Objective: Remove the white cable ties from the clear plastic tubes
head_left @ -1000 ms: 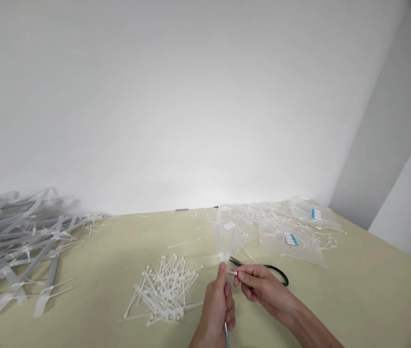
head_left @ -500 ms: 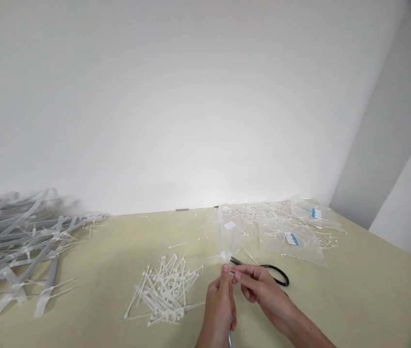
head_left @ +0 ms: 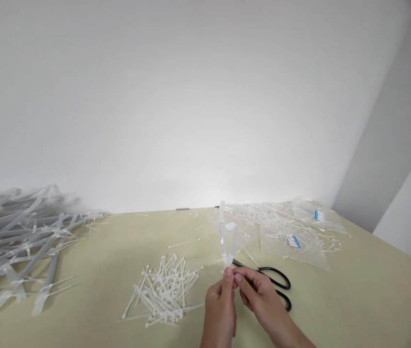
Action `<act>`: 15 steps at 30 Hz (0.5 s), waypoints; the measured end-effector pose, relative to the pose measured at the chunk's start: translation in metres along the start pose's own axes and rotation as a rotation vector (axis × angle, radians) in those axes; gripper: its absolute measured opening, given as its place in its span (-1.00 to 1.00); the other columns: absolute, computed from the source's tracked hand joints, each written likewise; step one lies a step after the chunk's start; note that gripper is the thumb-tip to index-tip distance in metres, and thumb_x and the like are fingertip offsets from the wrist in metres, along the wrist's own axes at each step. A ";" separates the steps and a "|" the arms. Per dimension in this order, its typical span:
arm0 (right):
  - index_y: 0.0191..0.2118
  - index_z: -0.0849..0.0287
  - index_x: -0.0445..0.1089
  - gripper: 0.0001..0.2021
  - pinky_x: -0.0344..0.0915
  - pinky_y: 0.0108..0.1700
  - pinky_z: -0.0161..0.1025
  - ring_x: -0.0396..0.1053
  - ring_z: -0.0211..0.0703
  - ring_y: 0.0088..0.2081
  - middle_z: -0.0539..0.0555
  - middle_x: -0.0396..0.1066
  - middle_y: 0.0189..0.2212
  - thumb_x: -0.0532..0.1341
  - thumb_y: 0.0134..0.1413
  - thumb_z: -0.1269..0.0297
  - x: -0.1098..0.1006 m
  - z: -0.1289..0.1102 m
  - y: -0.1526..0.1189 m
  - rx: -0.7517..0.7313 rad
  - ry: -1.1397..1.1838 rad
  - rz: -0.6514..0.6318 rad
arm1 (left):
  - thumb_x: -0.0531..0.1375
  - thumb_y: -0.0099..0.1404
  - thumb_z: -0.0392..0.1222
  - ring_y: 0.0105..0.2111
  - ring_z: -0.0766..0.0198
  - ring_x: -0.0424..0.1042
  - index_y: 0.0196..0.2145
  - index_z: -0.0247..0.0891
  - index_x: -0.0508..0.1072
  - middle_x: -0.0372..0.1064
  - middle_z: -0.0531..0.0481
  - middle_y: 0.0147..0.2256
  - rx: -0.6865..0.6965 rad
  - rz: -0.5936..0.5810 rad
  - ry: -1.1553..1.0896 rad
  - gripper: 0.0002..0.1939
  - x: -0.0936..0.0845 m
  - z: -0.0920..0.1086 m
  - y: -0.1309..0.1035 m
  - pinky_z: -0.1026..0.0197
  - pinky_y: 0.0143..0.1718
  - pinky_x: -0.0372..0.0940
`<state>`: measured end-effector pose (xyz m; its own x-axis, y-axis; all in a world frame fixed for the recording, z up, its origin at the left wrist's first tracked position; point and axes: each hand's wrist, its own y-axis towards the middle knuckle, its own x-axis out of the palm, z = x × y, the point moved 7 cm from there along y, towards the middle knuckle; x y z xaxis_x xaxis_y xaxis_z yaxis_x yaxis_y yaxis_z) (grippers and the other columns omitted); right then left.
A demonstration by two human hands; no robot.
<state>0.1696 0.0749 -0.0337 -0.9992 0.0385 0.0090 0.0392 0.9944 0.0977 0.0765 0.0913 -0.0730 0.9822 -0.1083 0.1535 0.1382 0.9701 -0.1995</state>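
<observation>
My left hand (head_left: pixel 220 307) is closed, thumb on top, around the lower part of a translucent plastic strip (head_left: pixel 222 232). Above the thumb the strip spreads into two upright prongs in a V shape. Close against the left thumb, my right hand (head_left: pixel 259 295) pinches a small whitish end, apparently of a cable tie; the fingers cover most of it. Just beyond the right hand lies a pair of scissors (head_left: pixel 278 278) with black handles, its blades partly behind the fingers. To the left of my hands is a loose pile of white cable ties (head_left: pixel 169 290).
Many greyish plastic strips (head_left: pixel 24 241) fastened with cable ties are heaped at the far left. Clear bags (head_left: pixel 309 249) of cable ties with blue-and-white labels lie at the back right. A white wall (head_left: pixel 191 96) rises behind the pale yellow table (head_left: pixel 365 299).
My right hand has closed in against the left thumb and shifted slightly left, uncovering more of the scissors' handles. The strip's prongs stand a little higher and further right.
</observation>
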 end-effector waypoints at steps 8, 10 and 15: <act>-0.40 0.25 0.40 -0.76 -0.09 -0.63 -0.42 0.02 -0.43 -0.63 -0.07 0.16 -0.63 0.28 0.01 0.13 0.012 0.004 -0.005 0.199 0.489 -0.126 | 0.04 0.02 0.43 -0.88 0.46 -0.12 -0.72 -0.26 0.25 -0.01 0.14 -0.90 0.027 -0.011 -0.044 -0.37 0.004 0.018 -0.012 0.32 -0.83 -0.27; -0.43 0.24 0.37 -0.75 -0.16 -0.67 -0.43 -0.02 -0.44 -0.67 -0.09 0.15 -0.67 0.30 -0.01 0.13 0.015 0.006 -0.005 0.223 0.518 -0.137 | 0.05 0.02 0.42 -0.89 0.46 -0.10 -0.72 -0.26 0.25 0.00 0.13 -0.90 0.041 -0.011 -0.028 -0.37 0.004 0.020 -0.012 0.33 -0.83 -0.27; -0.52 0.20 0.24 -0.65 -0.29 -0.70 -0.42 -0.13 -0.47 -0.74 -0.14 0.09 -0.75 0.26 0.00 0.02 0.016 0.016 -0.005 0.240 0.478 -0.082 | 0.06 0.02 0.41 -0.89 0.45 -0.05 -0.72 -0.26 0.23 0.06 0.11 -0.87 0.016 -0.013 -0.010 -0.37 0.004 0.012 -0.008 0.35 -0.85 -0.24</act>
<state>0.1534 0.0720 -0.0495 -0.8828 -0.0335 0.4685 -0.0973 0.9888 -0.1127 0.0777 0.0860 -0.0593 0.9791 -0.1189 0.1652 0.1487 0.9720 -0.1818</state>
